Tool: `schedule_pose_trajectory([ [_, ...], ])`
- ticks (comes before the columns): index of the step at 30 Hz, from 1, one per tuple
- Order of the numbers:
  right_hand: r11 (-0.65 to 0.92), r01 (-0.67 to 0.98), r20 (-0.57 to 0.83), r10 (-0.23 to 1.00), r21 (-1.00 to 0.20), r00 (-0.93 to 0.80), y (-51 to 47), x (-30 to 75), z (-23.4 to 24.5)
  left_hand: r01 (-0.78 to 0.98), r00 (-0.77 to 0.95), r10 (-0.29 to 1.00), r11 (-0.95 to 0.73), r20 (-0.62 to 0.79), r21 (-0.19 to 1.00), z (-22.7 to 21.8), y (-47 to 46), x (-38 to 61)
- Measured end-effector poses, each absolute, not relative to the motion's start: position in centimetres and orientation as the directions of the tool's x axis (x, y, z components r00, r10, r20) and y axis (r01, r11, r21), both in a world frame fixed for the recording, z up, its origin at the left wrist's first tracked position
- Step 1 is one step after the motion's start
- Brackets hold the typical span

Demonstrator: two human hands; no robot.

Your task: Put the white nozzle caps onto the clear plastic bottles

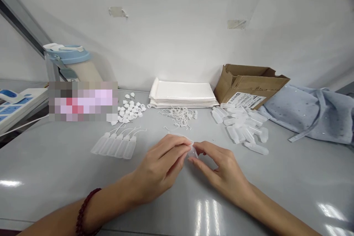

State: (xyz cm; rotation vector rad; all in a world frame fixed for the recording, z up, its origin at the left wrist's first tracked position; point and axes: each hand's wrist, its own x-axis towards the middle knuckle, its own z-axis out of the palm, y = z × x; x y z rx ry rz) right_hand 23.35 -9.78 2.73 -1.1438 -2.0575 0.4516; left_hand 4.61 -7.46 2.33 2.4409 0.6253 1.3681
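Observation:
Over the middle of the table, my right hand (221, 166) grips a small translucent plastic bottle (193, 152) between thumb and fingers. My left hand (168, 158) pinches at the top end of that bottle, where a thin white nozzle tube (179, 135) sticks out past the fingertips; its base is hidden by them. To the left lies a row of several bottles (115, 145) fitted with thin bent nozzles. Beyond my hands is a pile of loose white nozzle tubes (182, 116). Loose translucent bottles (243, 129) without nozzles lie in a heap on the right.
Small white caps (129, 108) are scattered at the back left. A stack of white padded envelopes (182, 92) and a cardboard box (249, 83) stand against the wall. Blue-grey fabric (309, 112) lies at right. A drink bottle (73, 59) and a power strip (19, 105) are at left.

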Motion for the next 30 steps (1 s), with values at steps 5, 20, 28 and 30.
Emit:
schedule_pose_trajectory([
  [5, 0.511, 0.589, 0.421, 0.857, -0.626, -0.297, -9.89, 23.42, 2.47, 0.233, 0.468, 0.479, -0.878, 0.743, 0.419, 2.65, -7.59, 4.67],
  [20, 0.451, 0.559, 0.368, 0.892, -0.696, -0.263, -10.31, 23.30, 2.61, 0.265, 0.458, 0.520, -0.854, 0.721, 0.448, 2.56, -7.57, 4.60],
  [28, 0.421, 0.489, 0.294, 0.902, -0.764, -0.317, -10.55, 23.29, 2.96, 0.292, 0.464, 0.552, -0.834, 0.693, 0.469, 2.63, -7.72, 4.51],
  [30, 0.442, 0.498, 0.313, 0.893, -0.746, -0.324, -10.46, 23.29, 2.98, 0.285, 0.476, 0.554, -0.832, 0.682, 0.477, 2.72, -7.73, 4.53],
])
